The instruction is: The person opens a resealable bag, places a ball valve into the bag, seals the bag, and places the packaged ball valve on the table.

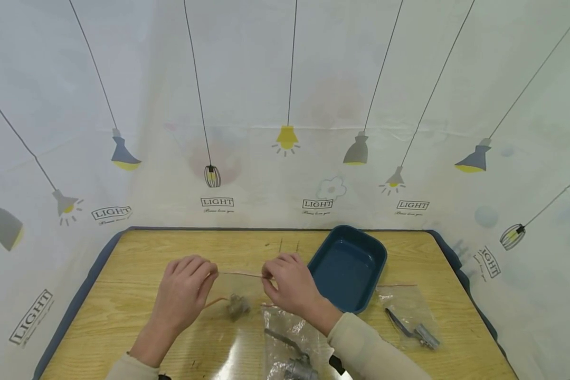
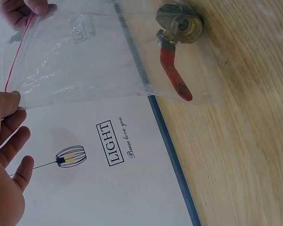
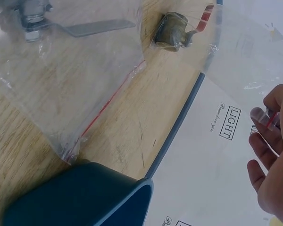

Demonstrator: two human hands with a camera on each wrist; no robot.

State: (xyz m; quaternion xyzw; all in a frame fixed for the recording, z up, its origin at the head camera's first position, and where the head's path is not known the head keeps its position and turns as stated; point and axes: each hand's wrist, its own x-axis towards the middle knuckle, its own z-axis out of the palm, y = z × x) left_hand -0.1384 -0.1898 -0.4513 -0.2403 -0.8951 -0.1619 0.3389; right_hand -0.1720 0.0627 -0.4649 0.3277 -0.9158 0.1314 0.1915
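A clear zip bag (image 2: 85, 61) with a red seal line hangs stretched between both hands. Inside its lower end sits a brass ball valve (image 2: 181, 26) with a red lever handle (image 2: 172, 70); the head view shows the valve (image 1: 238, 307) low between the hands. My left hand (image 1: 184, 289) pinches one top corner of the bag between thumb and fingers. At the opposite top corner my right hand (image 1: 292, 282) pinches the seal strip, its other fingers loosely bent in the right wrist view. Whether the seal is parted cannot be told.
A dark blue tray (image 1: 344, 269) stands beyond the right hand. Another bagged valve with a grey lever (image 1: 299, 364) lies near the right forearm. A third bag holds a valve with a dark lever (image 1: 423, 335) at the right. A patterned sheet (image 1: 266, 174) stands behind the wooden table (image 1: 123, 295).
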